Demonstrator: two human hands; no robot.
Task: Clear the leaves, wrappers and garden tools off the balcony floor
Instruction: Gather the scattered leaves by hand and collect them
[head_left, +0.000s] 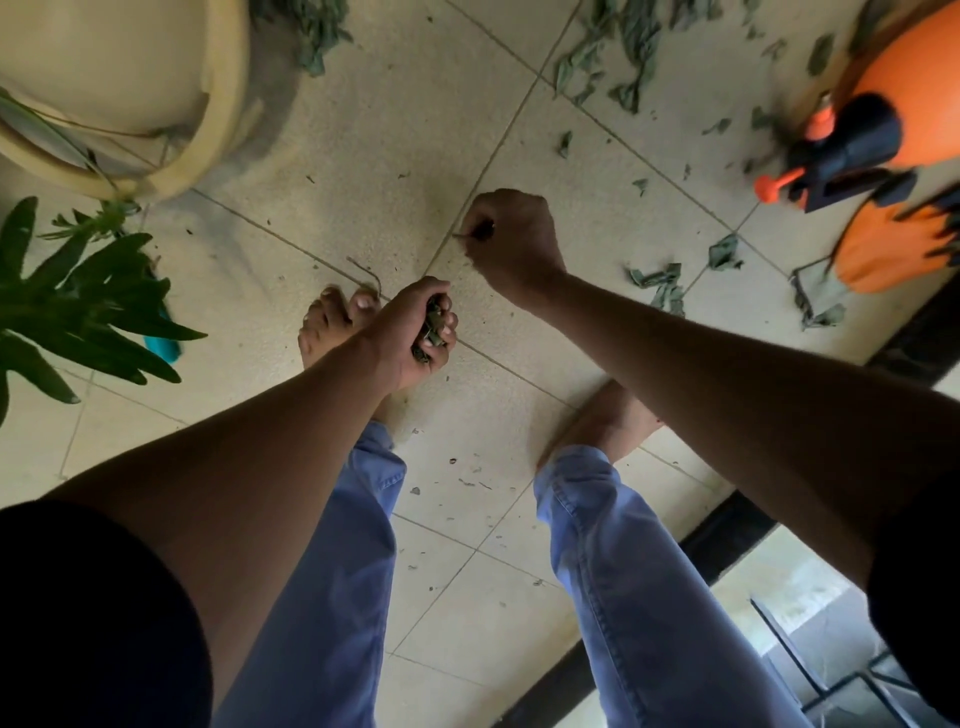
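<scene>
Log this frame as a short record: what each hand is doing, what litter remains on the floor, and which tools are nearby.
left hand: left hand holds a bunch of dried green leaves in a closed grip
right hand: right hand pinches a thin twig low over the beige tiled floor
litter left: scattered dried leaves at upper right; bent stem near the toes
tools: orange pump sprayer with black nozzle, right edge
other: beige plastic pot, upper left

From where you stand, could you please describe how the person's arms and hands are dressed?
Both forearms are bare down to the left hand and right hand: no gloves, watch or rings visible. Short black sleeves cover the upper arms at the frame's lower corners.
</scene>
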